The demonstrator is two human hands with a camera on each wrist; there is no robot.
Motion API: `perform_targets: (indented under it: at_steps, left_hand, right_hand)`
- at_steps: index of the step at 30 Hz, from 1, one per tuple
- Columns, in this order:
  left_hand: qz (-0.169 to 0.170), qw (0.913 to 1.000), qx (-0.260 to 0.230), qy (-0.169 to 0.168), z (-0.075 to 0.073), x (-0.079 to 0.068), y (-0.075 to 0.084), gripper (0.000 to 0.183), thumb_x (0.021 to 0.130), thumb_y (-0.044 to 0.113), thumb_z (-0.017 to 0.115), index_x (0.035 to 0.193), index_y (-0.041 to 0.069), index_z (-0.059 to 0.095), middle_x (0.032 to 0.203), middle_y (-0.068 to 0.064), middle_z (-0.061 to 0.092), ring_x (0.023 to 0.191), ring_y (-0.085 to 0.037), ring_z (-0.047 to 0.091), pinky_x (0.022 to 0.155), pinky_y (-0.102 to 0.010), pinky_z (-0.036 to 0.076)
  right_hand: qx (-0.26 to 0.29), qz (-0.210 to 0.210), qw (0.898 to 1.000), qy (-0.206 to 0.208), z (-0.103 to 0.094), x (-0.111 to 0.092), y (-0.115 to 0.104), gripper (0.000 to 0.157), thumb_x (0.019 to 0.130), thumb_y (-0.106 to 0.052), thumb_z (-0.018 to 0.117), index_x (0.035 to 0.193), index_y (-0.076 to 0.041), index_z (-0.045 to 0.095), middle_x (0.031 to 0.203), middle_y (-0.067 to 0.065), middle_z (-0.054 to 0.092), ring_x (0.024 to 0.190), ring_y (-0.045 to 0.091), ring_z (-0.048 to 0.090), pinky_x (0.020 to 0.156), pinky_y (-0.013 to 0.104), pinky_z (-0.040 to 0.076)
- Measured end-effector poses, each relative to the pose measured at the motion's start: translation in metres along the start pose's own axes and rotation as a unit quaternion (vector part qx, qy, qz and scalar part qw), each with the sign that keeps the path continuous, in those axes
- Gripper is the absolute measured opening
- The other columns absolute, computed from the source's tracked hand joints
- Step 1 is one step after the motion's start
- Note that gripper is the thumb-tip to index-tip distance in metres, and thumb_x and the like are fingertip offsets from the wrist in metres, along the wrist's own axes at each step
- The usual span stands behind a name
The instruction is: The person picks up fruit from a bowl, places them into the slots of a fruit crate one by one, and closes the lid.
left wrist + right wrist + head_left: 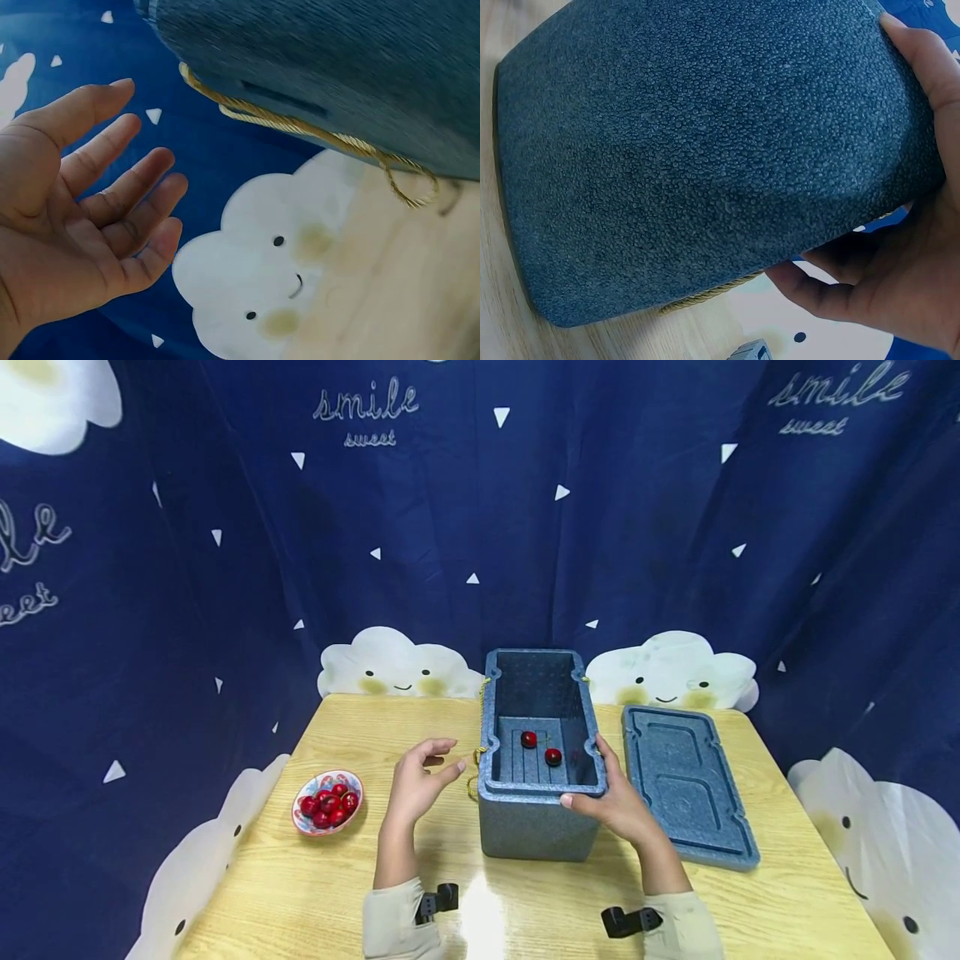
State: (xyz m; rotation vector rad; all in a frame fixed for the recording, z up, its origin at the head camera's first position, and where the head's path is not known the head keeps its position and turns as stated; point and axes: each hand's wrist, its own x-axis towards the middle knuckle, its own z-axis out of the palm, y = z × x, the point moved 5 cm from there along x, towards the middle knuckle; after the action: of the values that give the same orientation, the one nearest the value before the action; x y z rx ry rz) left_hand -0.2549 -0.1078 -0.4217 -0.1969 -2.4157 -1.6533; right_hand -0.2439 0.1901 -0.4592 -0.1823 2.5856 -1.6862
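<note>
A blue-grey foam box point(536, 822) stands lidless at the middle of the table, with two cherries point(552, 757) on its ribbed floor. My right hand point(617, 802) grips the box's near right corner, thumb over the front rim and fingers along the right side. In the right wrist view the foam wall point(705, 165) fills most of the picture beside that hand. My left hand point(420, 781) hovers just left of the box, fingers relaxed and holding nothing. A yellow cord point(300, 127) hangs along the box's left side, apart from the left hand.
At the left of the table sits a patterned bowl point(297, 817) with several cherries point(327, 802). The foam lid point(686, 777) lies flat to the right of the box. A dark blue curtain point(450, 527) with white clouds hangs around the table point(270, 893).
</note>
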Motion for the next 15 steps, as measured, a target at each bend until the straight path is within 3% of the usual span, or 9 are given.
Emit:
perform_targets:
  at_steps: [9,15]
  left_hand:
    - [0.018,0.9993,0.007,0.031,0.001,-0.012,-0.026,0.03,0.076,0.011,0.074,0.105,0.004,0.067,0.1,-0.009,0.066,0.088,-0.029,0.06,0.077,-0.046,0.047]
    - [-0.035,0.9985,0.003,0.041,-0.005,-0.019,-0.042,0.031,0.077,0.01,0.075,0.107,0.008,0.067,0.103,-0.007,0.066,0.091,-0.026,0.059,0.081,-0.048,0.045]
  right_hand:
    - [0.009,-0.009,1.0,-0.002,0.0,-0.001,-0.001,0.111,0.073,-0.027,0.079,0.15,-0.02,0.0,0.147,0.027,0.019,0.126,0.044,0.031,0.098,0.058,0.027]
    - [-0.003,-0.005,1.0,0.001,0.0,-0.001,0.0,0.111,0.072,-0.031,0.079,0.15,-0.022,0.001,0.149,0.025,0.013,0.128,0.046,0.026,0.096,0.061,0.027]
